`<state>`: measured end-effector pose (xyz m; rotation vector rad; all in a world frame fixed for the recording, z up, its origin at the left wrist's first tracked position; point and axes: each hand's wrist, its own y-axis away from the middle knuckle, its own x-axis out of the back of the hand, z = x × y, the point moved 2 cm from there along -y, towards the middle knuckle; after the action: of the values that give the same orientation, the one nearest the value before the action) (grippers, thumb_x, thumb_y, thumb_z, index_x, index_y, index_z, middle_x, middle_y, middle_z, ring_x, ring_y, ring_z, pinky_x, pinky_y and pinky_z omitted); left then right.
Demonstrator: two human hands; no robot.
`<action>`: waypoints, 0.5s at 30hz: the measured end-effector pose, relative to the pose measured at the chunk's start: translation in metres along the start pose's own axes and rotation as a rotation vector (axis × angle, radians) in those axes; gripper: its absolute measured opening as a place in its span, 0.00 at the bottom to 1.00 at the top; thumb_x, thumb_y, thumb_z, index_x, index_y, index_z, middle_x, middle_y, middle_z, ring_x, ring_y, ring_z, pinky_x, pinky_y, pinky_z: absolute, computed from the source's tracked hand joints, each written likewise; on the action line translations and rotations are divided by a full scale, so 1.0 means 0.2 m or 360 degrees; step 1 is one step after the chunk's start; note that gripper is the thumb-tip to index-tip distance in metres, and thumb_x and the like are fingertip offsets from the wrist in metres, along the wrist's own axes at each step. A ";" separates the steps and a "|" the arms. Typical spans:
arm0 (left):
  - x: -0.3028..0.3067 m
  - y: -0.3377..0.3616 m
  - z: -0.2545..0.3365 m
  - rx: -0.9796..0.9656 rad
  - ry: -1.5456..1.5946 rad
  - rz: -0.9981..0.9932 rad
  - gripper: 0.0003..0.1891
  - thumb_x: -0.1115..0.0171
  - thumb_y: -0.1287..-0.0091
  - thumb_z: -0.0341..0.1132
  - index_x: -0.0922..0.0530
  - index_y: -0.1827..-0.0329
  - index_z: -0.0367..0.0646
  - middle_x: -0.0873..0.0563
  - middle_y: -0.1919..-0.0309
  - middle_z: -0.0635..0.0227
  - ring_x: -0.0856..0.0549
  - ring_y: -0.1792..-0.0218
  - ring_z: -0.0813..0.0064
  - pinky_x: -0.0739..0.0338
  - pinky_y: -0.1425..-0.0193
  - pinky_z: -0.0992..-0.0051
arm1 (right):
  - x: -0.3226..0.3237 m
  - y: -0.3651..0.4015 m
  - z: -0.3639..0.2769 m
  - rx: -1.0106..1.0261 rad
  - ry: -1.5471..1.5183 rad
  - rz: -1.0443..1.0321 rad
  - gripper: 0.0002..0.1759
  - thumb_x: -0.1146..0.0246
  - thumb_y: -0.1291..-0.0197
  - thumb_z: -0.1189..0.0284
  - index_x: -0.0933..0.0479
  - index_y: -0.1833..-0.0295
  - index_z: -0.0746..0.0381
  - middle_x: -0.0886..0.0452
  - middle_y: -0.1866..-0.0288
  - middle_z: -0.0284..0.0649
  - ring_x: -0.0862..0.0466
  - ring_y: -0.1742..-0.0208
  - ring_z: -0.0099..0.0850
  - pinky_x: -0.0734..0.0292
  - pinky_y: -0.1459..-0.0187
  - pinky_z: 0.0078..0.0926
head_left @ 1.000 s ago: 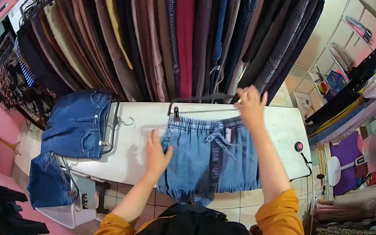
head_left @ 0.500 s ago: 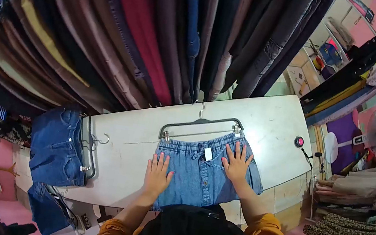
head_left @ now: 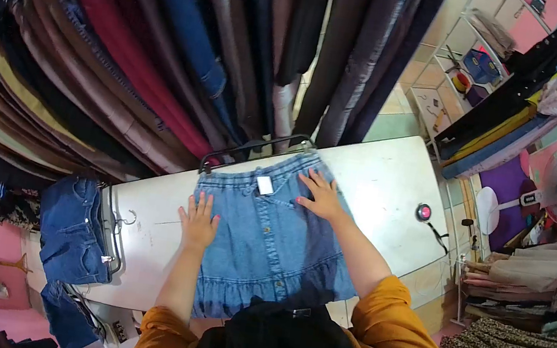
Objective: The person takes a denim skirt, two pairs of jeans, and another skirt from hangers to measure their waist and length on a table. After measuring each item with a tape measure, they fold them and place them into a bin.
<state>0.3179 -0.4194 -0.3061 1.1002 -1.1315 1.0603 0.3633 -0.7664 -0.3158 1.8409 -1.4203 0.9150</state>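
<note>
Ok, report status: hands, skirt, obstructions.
Left hand open at left edge of denim skirt. Right hand flat near waistband. Hanger beyond it, no visible obstruction.

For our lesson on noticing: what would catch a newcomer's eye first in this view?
Probably the light-blue denim skirt on the white table, with the left hand and right hand touching it. Then the row of hanging trousers beyond, one magenta pair bright among mostly duller ones.

Matt, slightly rough denim in the skirt [head_left: 237, 239]; smooth, faintly glossy finish on the table [head_left: 385, 175]; matt cloth in the sleeves [head_left: 399, 326]; shiny metal in the hanger hook [head_left: 128, 216].
</note>
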 end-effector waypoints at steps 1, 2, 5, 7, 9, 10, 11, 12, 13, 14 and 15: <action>0.01 0.01 0.03 0.0109 -0.0047 -0.0029 0.32 0.48 0.34 0.45 0.43 0.28 0.49 0.46 0.27 0.61 0.51 0.27 0.53 0.58 0.30 0.41 | 0.08 0.05 0.05 -0.0011 -0.0293 0.0019 0.37 0.35 0.49 0.57 0.36 0.32 0.51 0.42 0.28 0.49 0.44 0.27 0.48 0.54 0.30 0.53; 0.01 0.03 0.06 0.0209 -0.0090 -0.0061 0.32 0.47 0.35 0.44 0.44 0.28 0.47 0.47 0.27 0.60 0.51 0.27 0.51 0.58 0.30 0.40 | 0.16 0.12 0.11 -0.0034 -0.0276 0.0038 0.37 0.35 0.49 0.57 0.36 0.32 0.51 0.42 0.28 0.49 0.44 0.27 0.48 0.54 0.30 0.53; 0.02 0.11 0.19 0.0184 0.0129 0.0230 0.33 0.44 0.37 0.42 0.40 0.30 0.42 0.44 0.28 0.56 0.49 0.28 0.49 0.56 0.29 0.45 | 0.43 0.45 0.45 -0.0576 0.0303 0.0618 0.35 0.33 0.54 0.66 0.32 0.38 0.58 0.35 0.34 0.52 0.36 0.33 0.50 0.44 0.33 0.46; 0.00 0.16 0.26 0.0224 0.0273 0.0250 0.33 0.44 0.38 0.42 0.40 0.31 0.41 0.44 0.29 0.53 0.48 0.28 0.49 0.56 0.29 0.46 | 0.54 0.69 0.74 -0.0907 0.0707 0.0937 0.33 0.33 0.56 0.69 0.31 0.41 0.60 0.32 0.37 0.52 0.33 0.37 0.50 0.39 0.37 0.46; -0.03 0.20 0.30 0.0310 0.0397 0.0225 0.33 0.43 0.39 0.41 0.40 0.31 0.40 0.43 0.29 0.50 0.47 0.28 0.49 0.54 0.28 0.50 | 0.61 0.86 0.93 -0.1120 0.0681 0.1017 0.32 0.32 0.57 0.69 0.31 0.42 0.60 0.31 0.39 0.51 0.30 0.40 0.50 0.34 0.41 0.44; -0.07 0.19 0.31 0.0321 0.0393 0.0234 0.33 0.43 0.39 0.41 0.40 0.31 0.40 0.43 0.29 0.50 0.47 0.28 0.49 0.54 0.28 0.50 | 0.62 0.90 0.98 -0.1207 0.0439 0.0939 0.32 0.32 0.57 0.70 0.31 0.42 0.61 0.31 0.40 0.51 0.29 0.42 0.49 0.32 0.43 0.43; -0.10 0.19 0.32 0.0338 0.0382 0.0196 0.33 0.43 0.39 0.41 0.40 0.31 0.39 0.43 0.29 0.50 0.48 0.28 0.48 0.54 0.28 0.50 | 0.62 0.92 1.01 -0.1184 0.0430 0.0937 0.32 0.32 0.57 0.70 0.31 0.42 0.61 0.31 0.40 0.51 0.29 0.42 0.49 0.32 0.43 0.43; -0.09 0.19 0.34 0.0364 0.0372 0.0161 0.33 0.43 0.40 0.40 0.39 0.32 0.39 0.43 0.29 0.50 0.48 0.28 0.48 0.53 0.28 0.49 | 0.62 0.91 1.00 -0.1139 0.0359 0.0881 0.32 0.33 0.58 0.71 0.30 0.43 0.62 0.30 0.42 0.51 0.28 0.45 0.48 0.30 0.45 0.42; -0.08 0.19 0.35 0.0399 0.0370 0.0179 0.33 0.43 0.40 0.40 0.39 0.32 0.39 0.43 0.29 0.50 0.48 0.28 0.48 0.53 0.28 0.49 | 0.63 0.87 0.99 -0.1086 0.0290 0.0823 0.32 0.33 0.60 0.72 0.30 0.44 0.63 0.29 0.44 0.51 0.26 0.47 0.48 0.28 0.46 0.41; -0.07 0.16 0.36 0.0477 0.0368 0.0135 0.31 0.43 0.40 0.39 0.37 0.33 0.38 0.41 0.30 0.50 0.46 0.29 0.49 0.51 0.29 0.52 | 0.62 0.82 0.98 -0.1046 0.0283 0.0816 0.32 0.33 0.60 0.72 0.30 0.44 0.63 0.29 0.44 0.51 0.26 0.47 0.48 0.28 0.46 0.41; -0.04 0.13 0.38 0.0552 0.0365 0.0088 0.29 0.42 0.40 0.38 0.34 0.35 0.37 0.39 0.32 0.50 0.44 0.30 0.49 0.49 0.29 0.54 | 0.61 0.75 0.86 -0.0993 0.0174 0.0745 0.32 0.32 0.61 0.70 0.29 0.44 0.64 0.27 0.47 0.50 0.24 0.49 0.46 0.27 0.48 0.39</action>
<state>0.2811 -0.4907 -0.3047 1.1835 -0.8174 1.4249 0.2640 -1.0048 -0.3002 1.0071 -1.8418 0.6567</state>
